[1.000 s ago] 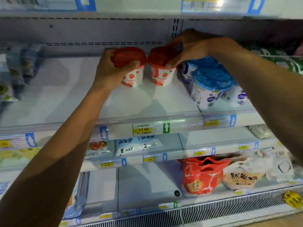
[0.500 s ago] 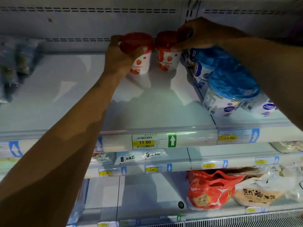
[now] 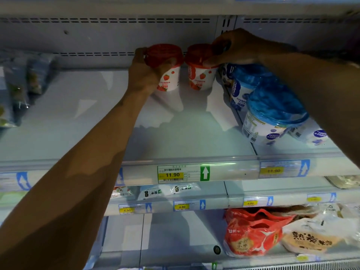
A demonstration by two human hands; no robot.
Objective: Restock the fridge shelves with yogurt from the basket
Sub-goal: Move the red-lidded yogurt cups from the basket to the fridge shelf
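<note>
Left hand (image 3: 145, 75), head view: curled round strawberry yogurt cup (image 3: 169, 80). Right hand (image 3: 240, 48) pinches lid of 2nd cup (image 3: 200, 78). Both far back on shelf (image 3: 78, 133), above 11.90 price tag (image 3: 176, 174). Prob. light, stiff-walled; grip sides, not lids.

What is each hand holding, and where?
Left hand grips the left strawberry cup round its red lid; right hand holds the right strawberry cup by its lid.
</note>
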